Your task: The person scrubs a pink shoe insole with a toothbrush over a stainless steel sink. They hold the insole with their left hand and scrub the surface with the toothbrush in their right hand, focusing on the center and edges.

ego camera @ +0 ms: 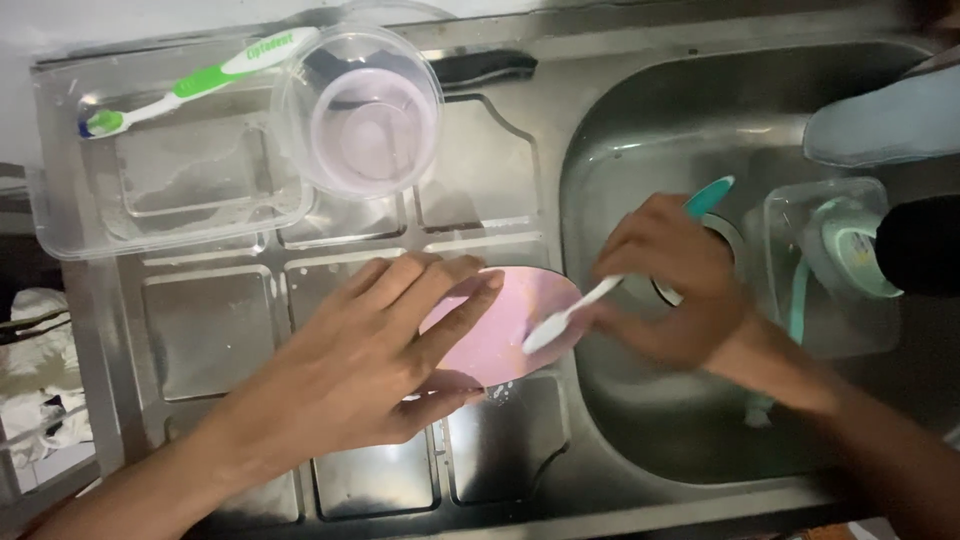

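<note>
My left hand (375,355) holds a flat pink lid (510,330) by its edge, at the border between the steel drainboard and the sink basin. My right hand (665,285) grips a white and teal toothbrush (560,320). Its brush head rests on the pink lid's surface and its teal end (708,196) sticks out past my fingers.
A clear plastic box (170,190) at the back left carries a green and white toothbrush (195,82). Beside it stands a clear round tub with a pink inside (360,115). In the sink basin (690,110) lie a clear container (830,250) with a teal item and a pale blue object (880,120).
</note>
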